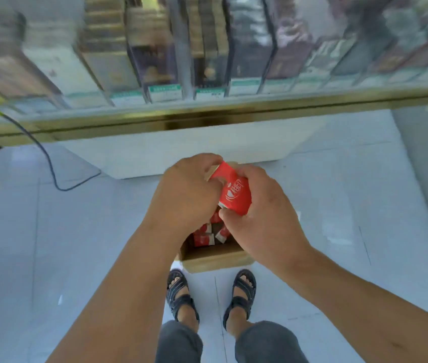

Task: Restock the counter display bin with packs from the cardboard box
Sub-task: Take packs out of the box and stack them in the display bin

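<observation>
A cardboard box (pixel 214 259) stands on the floor in front of my feet, with several red packs (pixel 209 233) inside it. Above the box I hold a red pack (pixel 233 193) with white lettering. My right hand (pixel 262 218) grips it, thumb at its near end and fingers curled over its far side. My left hand (pixel 184 189) holds its left side and far end with curled fingers. The glass counter display (pixel 207 74) runs across the top of the view, blurred, with rows of packs in divided compartments.
A gold metal rail (pixel 207 119) edges the counter front. A black cable (pixel 47 158) hangs from the counter on the left and loops over the pale tiled floor (pixel 338 205). My sandalled feet (pixel 211 294) stand just behind the box.
</observation>
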A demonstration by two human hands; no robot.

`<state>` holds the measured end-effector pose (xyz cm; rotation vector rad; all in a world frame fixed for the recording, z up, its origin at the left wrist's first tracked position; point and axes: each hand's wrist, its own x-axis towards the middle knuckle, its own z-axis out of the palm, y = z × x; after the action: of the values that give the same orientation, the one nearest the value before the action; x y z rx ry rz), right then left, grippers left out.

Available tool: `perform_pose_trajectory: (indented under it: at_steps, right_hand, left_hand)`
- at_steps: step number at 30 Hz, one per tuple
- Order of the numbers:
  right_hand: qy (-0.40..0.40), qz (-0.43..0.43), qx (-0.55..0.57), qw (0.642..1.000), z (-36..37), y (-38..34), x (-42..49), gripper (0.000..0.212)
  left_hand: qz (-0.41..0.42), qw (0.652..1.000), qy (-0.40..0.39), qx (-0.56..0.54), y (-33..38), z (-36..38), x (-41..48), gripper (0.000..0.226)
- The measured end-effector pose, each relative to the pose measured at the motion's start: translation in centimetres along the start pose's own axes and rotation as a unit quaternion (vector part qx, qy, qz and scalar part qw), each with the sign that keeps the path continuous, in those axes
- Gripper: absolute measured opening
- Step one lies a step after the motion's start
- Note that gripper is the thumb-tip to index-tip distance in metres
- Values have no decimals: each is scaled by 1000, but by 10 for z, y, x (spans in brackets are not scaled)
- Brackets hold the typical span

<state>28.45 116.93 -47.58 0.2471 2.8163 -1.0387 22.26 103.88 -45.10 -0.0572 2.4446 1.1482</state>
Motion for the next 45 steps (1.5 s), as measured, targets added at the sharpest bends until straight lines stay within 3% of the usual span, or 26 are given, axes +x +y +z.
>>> perform_pose_trajectory:
  at_steps: [4,9,15,20,27,35,41,45]
  right_hand:
    - [9,-26,9,1000,-67,-65,-19,54]
    - [53,-110,-12,992,-138,-140,-33,53]
    - [78,-186,-67,977,-209,-203,-33,60]
    - [67,-218,-113,967,-256,-239,-24,62]
    - [42,-277,-196,940,-298,-261,15,59]
    - [-5,-314,-253,915,-331,-265,106,47]
    - [-81,-296,-273,912,-323,-253,156,44]
    - [-76,-269,-303,911,-337,-242,175,38]
  left_hand:
    - [36,998,32,-49,64,-58,-44,33]
    - [103,994,38,-20,131,-130,-81,36]
    - [129,988,26,-87,184,-191,-105,13]
    - [128,974,11,-187,210,-232,-115,15]
    - [128,973,81,-176,239,-254,-106,23]
    - [137,966,214,-46,275,-262,-88,30]
    - [108,966,232,-39,270,-257,-80,26]
    - [116,967,223,-41,268,-262,-72,23]
